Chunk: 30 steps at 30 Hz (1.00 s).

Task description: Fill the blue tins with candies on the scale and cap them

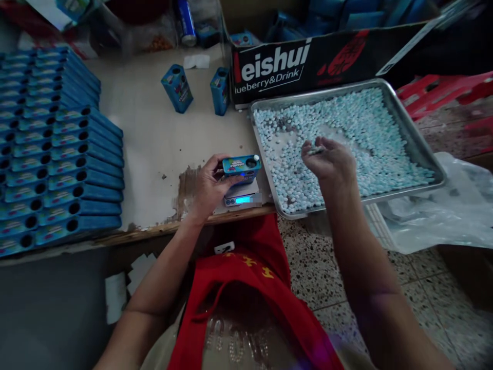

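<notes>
My left hand (215,181) grips a small blue candy box (235,165) by its sides, thumb in front and fingers behind. The box stands at a small digital scale (231,198) with a lit blue display; whether its full weight rests there I cannot tell. A white candy (256,158) shows at the box's round top hole. Cupped palm up, my right hand (331,156) holds a few pale candies (316,150) above a metal tray (418,139). Pale blue and white candies (370,118) are spread over the tray.
Rows of blue boxes (84,180) with round holes are stacked at the left. Two more boxes, one left (177,88) and one right (220,91), stand farther back. Behind the tray is a black carton (308,67). A plastic bag (442,205) lies to the right.
</notes>
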Each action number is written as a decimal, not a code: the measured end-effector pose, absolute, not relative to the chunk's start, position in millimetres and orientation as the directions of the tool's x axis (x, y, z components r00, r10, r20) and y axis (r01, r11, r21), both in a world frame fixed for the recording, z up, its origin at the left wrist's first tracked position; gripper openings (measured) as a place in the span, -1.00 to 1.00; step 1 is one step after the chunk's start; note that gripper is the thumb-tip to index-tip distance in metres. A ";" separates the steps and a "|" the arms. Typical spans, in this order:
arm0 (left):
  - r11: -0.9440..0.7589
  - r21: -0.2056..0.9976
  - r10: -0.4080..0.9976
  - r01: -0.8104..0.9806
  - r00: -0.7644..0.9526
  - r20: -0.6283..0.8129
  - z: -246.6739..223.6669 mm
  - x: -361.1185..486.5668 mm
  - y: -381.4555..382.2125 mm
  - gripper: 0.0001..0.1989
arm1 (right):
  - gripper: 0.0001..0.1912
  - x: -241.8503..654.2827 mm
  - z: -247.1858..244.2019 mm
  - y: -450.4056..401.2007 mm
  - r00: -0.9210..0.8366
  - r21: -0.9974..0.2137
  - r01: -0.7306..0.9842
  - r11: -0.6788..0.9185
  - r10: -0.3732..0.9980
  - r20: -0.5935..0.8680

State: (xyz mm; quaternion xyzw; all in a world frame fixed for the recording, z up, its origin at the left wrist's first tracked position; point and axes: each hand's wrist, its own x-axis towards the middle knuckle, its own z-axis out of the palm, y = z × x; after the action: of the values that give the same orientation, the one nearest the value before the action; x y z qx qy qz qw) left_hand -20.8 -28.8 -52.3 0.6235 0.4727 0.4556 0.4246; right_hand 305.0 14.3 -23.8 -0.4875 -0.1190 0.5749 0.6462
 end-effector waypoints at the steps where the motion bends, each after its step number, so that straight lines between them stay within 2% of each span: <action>1: -0.188 0.961 0.977 0.204 0.137 0.162 -57.6 -25.2 -30.1 -0.49 | -0.70 303.9 -27.0 6.9 0.302 -0.756 -0.628 -0.187 0.836 -0.458; 4: -0.198 0.967 0.971 0.159 0.164 0.172 -67.8 -31.9 -31.9 -0.40 | -0.80 302.6 -29.4 -15.2 0.165 -0.700 -0.594 -0.397 0.791 -0.589; 7: -0.241 0.961 0.959 0.137 0.188 0.214 -66.3 -39.1 -31.3 -0.25 | -0.82 308.6 -23.8 -27.4 0.073 -0.730 -0.459 -0.506 0.798 -0.599; 11: -0.306 0.936 0.946 0.175 0.169 0.278 -48.8 -60.1 -29.1 -0.22 | -0.80 315.0 -15.4 -27.6 0.184 -0.781 -0.460 -0.423 0.815 -0.550; 14: -0.371 0.914 0.925 0.166 0.153 0.348 -33.4 -75.9 -28.1 -0.28 | -0.72 315.5 -14.7 -26.4 0.262 -0.752 -0.509 -0.419 0.757 -0.599; 18: -0.406 0.896 0.912 0.180 0.135 0.386 -23.4 -84.9 -29.6 -0.31 | -0.76 318.2 -18.9 -30.3 0.138 -0.741 -0.434 -0.513 0.774 -0.617; 24: -0.395 0.883 0.918 0.252 0.083 0.387 -18.4 -82.5 -36.6 -0.38 | -0.75 314.3 -26.4 -36.9 0.118 -0.815 -0.348 -0.464 0.841 -0.529; 27: -0.431 0.847 0.902 0.311 0.146 0.405 -7.4 -75.6 -35.1 -0.44 | -0.73 307.5 -27.5 -37.7 0.175 -0.844 -0.377 -0.381 0.866 -0.468; 30: -0.500 0.794 0.865 0.347 0.243 0.439 3.5 -64.1 -28.5 -0.51 | -0.83 305.5 -24.0 -38.4 0.224 -0.826 -0.440 -0.353 0.847 -0.481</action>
State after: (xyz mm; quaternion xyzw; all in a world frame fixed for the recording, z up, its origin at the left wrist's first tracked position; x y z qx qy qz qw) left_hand -64.1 -28.5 3.5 0.7356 0.4120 0.4569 0.2835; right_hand 305.5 -38.4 -24.0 -0.5663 -0.1799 0.5965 0.5396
